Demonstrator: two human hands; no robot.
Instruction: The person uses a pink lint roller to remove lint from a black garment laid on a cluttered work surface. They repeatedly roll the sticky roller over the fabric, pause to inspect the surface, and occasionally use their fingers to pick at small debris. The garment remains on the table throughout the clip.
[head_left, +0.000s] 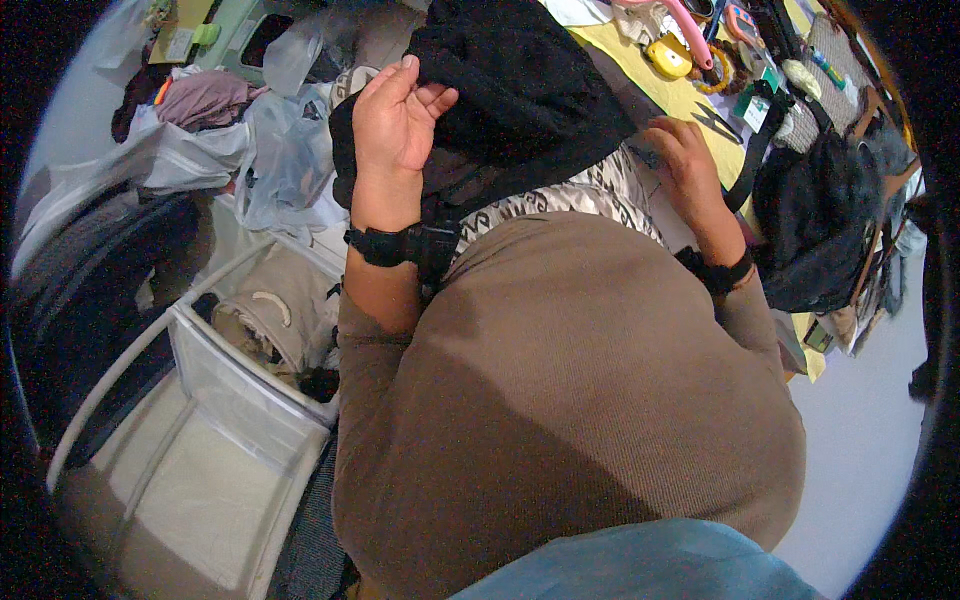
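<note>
A black cloth (517, 90) is spread over my lap, above trousers with a black-and-white pattern (600, 191). My left hand (397, 112) is raised at the cloth's left side, palm showing and fingers loosely bent, with no object visible in it. At the cloth's right corner is my right hand (682, 161), fingers curled downward. Its fingertips are partly hidden, so I cannot tell whether they pinch the fabric. Both wrists wear black bands.
On my right, a yellow-covered table (716, 157) holds a black hair clip (716, 124), a yellow case (669, 56), a pink curved item (686, 30) and a black bag (814, 217). On my left are plastic bags (289, 154) and a clear-sided bin (240, 409) beside beige fabric (281, 300).
</note>
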